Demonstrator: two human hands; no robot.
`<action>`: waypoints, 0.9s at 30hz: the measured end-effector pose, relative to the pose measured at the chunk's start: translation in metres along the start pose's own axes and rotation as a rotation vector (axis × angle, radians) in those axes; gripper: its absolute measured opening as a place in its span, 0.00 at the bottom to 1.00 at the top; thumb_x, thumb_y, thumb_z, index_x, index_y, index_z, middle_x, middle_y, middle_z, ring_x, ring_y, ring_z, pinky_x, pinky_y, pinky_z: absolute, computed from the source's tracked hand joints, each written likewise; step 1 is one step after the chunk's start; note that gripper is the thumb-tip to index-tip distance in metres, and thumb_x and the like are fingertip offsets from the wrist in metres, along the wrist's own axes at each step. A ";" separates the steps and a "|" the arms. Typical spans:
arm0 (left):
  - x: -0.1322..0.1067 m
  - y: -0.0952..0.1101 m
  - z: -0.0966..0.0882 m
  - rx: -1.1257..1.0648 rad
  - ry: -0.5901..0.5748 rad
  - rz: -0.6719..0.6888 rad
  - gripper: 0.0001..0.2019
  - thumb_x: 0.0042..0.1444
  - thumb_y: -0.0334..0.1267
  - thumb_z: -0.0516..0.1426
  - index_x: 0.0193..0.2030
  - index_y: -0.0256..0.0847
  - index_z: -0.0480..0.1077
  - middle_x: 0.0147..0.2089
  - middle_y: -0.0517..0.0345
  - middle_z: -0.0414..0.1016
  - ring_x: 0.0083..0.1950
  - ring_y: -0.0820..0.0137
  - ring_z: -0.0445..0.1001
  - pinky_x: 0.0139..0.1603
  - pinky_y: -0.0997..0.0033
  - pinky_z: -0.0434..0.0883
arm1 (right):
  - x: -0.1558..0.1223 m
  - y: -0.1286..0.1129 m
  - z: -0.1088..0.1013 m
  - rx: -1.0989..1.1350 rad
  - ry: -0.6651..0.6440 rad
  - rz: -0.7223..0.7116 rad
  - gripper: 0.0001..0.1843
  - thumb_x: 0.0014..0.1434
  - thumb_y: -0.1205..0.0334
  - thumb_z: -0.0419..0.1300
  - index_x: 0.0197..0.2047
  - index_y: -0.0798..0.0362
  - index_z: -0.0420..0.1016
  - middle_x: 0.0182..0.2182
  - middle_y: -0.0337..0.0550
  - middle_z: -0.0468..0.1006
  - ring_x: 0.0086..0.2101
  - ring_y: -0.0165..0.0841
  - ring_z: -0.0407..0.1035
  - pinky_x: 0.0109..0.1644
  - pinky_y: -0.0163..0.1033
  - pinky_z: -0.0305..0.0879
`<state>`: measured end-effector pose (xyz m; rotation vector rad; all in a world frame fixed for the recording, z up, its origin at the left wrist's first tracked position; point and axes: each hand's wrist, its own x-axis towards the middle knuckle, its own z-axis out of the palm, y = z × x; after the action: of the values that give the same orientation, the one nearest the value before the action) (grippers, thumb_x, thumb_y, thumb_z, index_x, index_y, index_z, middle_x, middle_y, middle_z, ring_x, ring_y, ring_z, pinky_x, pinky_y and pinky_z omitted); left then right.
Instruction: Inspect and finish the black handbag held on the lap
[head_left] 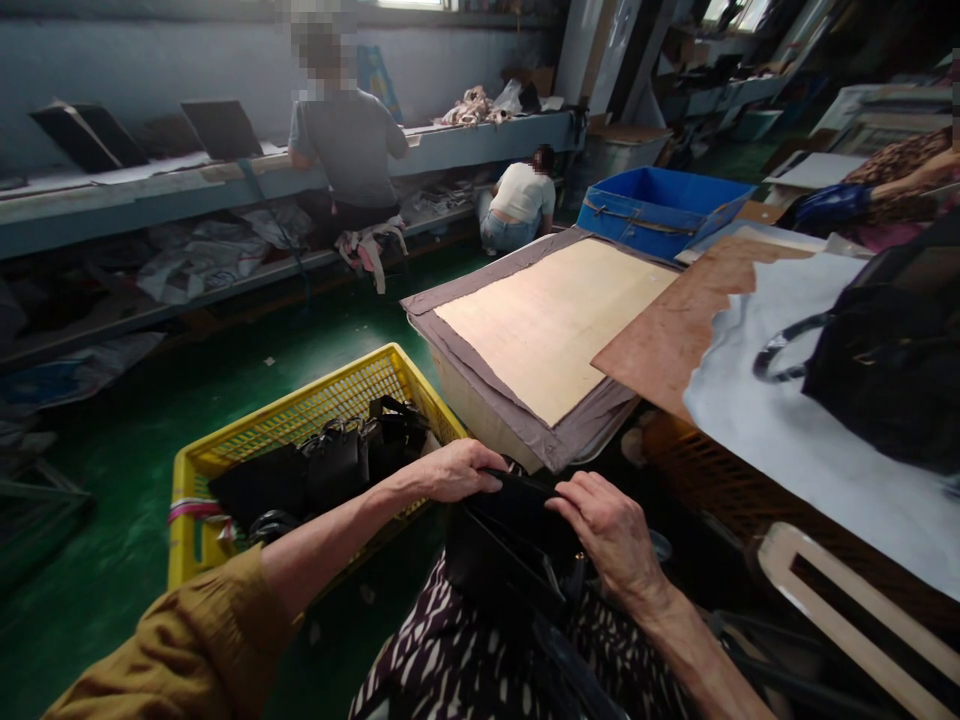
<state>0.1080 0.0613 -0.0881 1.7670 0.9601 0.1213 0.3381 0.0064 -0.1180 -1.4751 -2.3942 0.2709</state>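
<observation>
A black handbag [499,560] rests on my lap, over the dark patterned cloth [405,640]. Its mouth gapes a little, and the inside is too dark to make out. With thumb and fingers, my left hand [457,470] pinches the far left part of the top edge. On the right end of that edge my right hand [611,525] is closed, fingertips curled over the rim. A small shiny metal bit shows by the bag's right side. Left of my lap, a yellow plastic crate [300,400] holds several black bags [330,465].
Ahead stands a grey-covered table with a pale board [555,320]; a blue bin [664,205] is behind it. To the right, white sheeting [780,400] carries a large black bag [892,350]. Two people [349,150] work near the long bench [480,140]; another person's arm [911,180] shows far right.
</observation>
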 end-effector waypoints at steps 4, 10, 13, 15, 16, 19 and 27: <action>0.000 0.001 0.000 0.022 -0.005 0.010 0.09 0.48 0.33 0.52 0.34 0.37 0.71 0.24 0.64 0.63 0.28 0.76 0.60 0.27 0.79 0.57 | 0.001 -0.001 -0.001 0.024 -0.013 0.025 0.14 0.63 0.58 0.48 0.33 0.52 0.72 0.29 0.41 0.71 0.34 0.33 0.64 0.38 0.36 0.57; 0.000 0.000 0.002 0.045 0.011 -0.001 0.08 0.49 0.34 0.52 0.33 0.37 0.71 0.23 0.65 0.61 0.27 0.76 0.59 0.26 0.79 0.56 | 0.003 -0.003 0.002 -0.043 0.009 0.022 0.13 0.63 0.59 0.49 0.29 0.52 0.69 0.28 0.40 0.70 0.33 0.33 0.62 0.37 0.36 0.54; 0.001 -0.001 0.003 0.056 0.027 -0.009 0.07 0.49 0.34 0.52 0.32 0.38 0.70 0.23 0.66 0.60 0.27 0.76 0.59 0.26 0.79 0.55 | 0.004 -0.006 0.003 -0.150 0.013 0.012 0.13 0.62 0.60 0.49 0.28 0.51 0.68 0.26 0.40 0.69 0.31 0.34 0.62 0.36 0.38 0.52; 0.001 -0.001 0.004 0.066 0.047 -0.015 0.07 0.50 0.34 0.52 0.32 0.38 0.70 0.23 0.66 0.59 0.26 0.77 0.58 0.25 0.79 0.54 | 0.006 -0.008 0.003 -0.205 0.015 0.004 0.11 0.62 0.61 0.50 0.29 0.51 0.68 0.27 0.40 0.69 0.31 0.35 0.61 0.36 0.39 0.51; 0.001 -0.001 0.005 0.070 0.057 -0.017 0.07 0.50 0.35 0.52 0.32 0.38 0.70 0.23 0.66 0.59 0.26 0.77 0.57 0.25 0.79 0.54 | 0.007 -0.010 0.002 -0.219 0.014 -0.002 0.10 0.61 0.62 0.51 0.30 0.51 0.69 0.27 0.40 0.70 0.31 0.35 0.61 0.36 0.39 0.51; 0.001 -0.002 0.006 0.090 0.077 -0.030 0.07 0.50 0.35 0.52 0.32 0.38 0.70 0.22 0.66 0.58 0.25 0.77 0.56 0.24 0.78 0.53 | 0.013 -0.014 0.001 -0.222 0.005 -0.036 0.05 0.59 0.62 0.54 0.34 0.52 0.70 0.28 0.40 0.71 0.31 0.35 0.62 0.36 0.39 0.51; 0.000 -0.001 0.006 0.129 0.091 -0.017 0.05 0.50 0.35 0.53 0.30 0.38 0.69 0.21 0.66 0.55 0.25 0.77 0.55 0.24 0.78 0.52 | 0.023 -0.017 0.008 -0.045 0.001 -0.060 0.10 0.61 0.62 0.52 0.30 0.52 0.69 0.26 0.39 0.72 0.31 0.33 0.63 0.35 0.36 0.51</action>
<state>0.1105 0.0571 -0.0917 1.8846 1.0682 0.1322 0.3111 0.0188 -0.1161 -1.4198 -2.4539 0.2037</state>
